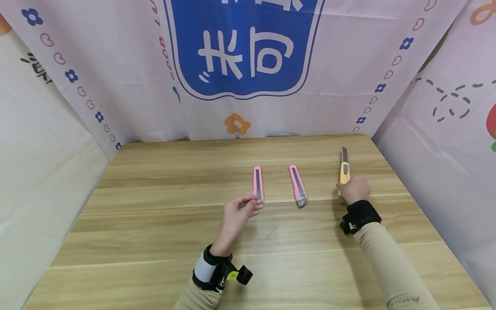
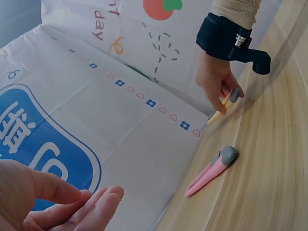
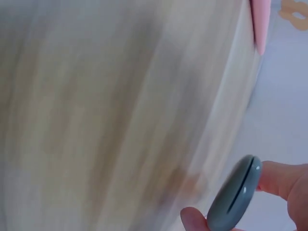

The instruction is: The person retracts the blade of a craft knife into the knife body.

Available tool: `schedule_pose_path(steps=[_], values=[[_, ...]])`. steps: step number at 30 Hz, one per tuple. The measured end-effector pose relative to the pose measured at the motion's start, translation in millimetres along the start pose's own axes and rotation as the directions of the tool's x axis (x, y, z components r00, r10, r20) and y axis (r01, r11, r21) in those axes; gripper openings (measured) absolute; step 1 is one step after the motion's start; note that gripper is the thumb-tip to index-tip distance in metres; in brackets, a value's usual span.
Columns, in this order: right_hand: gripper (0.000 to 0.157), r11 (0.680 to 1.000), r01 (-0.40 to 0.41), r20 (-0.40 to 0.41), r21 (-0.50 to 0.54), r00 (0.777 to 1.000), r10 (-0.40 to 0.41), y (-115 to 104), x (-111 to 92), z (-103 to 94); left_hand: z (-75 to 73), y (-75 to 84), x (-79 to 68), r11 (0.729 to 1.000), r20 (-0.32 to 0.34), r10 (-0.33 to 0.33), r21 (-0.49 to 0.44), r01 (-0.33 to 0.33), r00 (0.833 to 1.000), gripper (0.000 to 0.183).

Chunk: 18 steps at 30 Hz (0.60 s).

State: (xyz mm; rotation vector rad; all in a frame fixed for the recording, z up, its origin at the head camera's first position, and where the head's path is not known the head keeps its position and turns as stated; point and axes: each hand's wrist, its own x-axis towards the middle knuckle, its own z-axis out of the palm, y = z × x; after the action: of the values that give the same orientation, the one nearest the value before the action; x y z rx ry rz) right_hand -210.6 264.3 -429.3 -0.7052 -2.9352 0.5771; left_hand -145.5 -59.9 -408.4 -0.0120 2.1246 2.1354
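My right hand holds a yellow utility knife by its sides at the right of the table. Its blade is out and points away from me. The knife's grey end cap shows between thumb and fingers in the right wrist view. A pink utility knife lies left of it, its grey end towards me. Further left lies another pink utility knife, its near end hidden behind my left hand. Thumb and loosely bent fingers come close together on that hand, with nothing seen between them in the left wrist view.
The wooden table carries a thin dark line between the arms. A printed white cloth hangs behind the table, and others hang at both sides. Each wrist wears a black strap with a camera.
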Motion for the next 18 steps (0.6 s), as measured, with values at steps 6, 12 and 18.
schedule_pose_path(steps=[6,12,18], values=[[0.043,0.998,0.048,-0.022,0.038,0.999,-0.047,-8.9,-4.5,2.8,0.2,-0.1,0.7,1.000,-0.001,-0.004,0.000,0.004,1.000,0.024],[0.050,0.990,0.133,-0.086,0.050,0.988,-0.128,-23.5,-13.9,1.5,1.6,1.3,0.7,1.000,0.002,-0.012,0.005,0.012,1.000,0.024],[0.048,0.973,0.176,-0.037,0.150,0.984,-0.172,-46.1,-28.4,-2.6,3.8,0.4,1.1,1.000,0.004,-0.010,0.013,0.010,1.000,0.024]])
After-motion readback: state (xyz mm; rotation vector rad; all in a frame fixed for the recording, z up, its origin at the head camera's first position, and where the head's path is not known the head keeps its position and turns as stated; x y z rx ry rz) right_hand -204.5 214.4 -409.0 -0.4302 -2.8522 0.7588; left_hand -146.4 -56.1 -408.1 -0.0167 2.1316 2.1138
